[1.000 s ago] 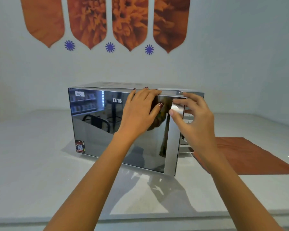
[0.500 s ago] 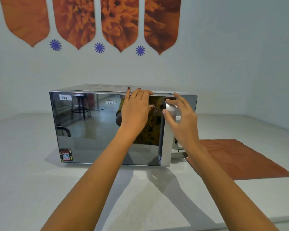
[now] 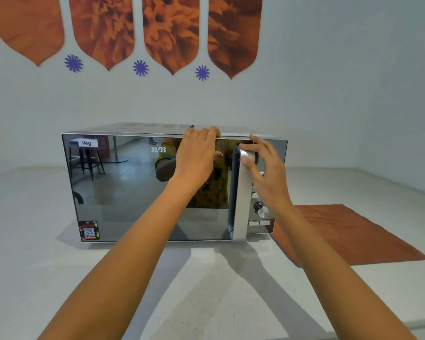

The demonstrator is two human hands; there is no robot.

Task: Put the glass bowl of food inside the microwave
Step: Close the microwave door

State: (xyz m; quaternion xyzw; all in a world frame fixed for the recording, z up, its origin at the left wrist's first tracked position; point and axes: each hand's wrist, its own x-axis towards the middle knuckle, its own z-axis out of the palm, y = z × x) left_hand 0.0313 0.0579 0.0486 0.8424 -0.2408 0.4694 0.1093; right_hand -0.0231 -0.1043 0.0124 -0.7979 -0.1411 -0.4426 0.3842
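Note:
A mirrored microwave [image 3: 123, 192] labelled "Veg" stands on the white counter [image 3: 206, 290], its door flush with the body. My left hand [image 3: 196, 155] lies flat against the upper door, fingertips hooked over the top edge. My right hand [image 3: 265, 173] wraps the top of the silver vertical door handle [image 3: 241, 204], thumb on its front. No glass bowl is visible; the mirrored door hides the inside.
An orange cloth [image 3: 341, 231] lies flat on the counter right of the microwave. A control knob [image 3: 260, 209] and buttons sit beside the handle. A white wall with orange petal shapes rises close behind.
The door stood ajar a second ago and has swung back until it is flush. Both hands stayed on it, the right one on the handle.

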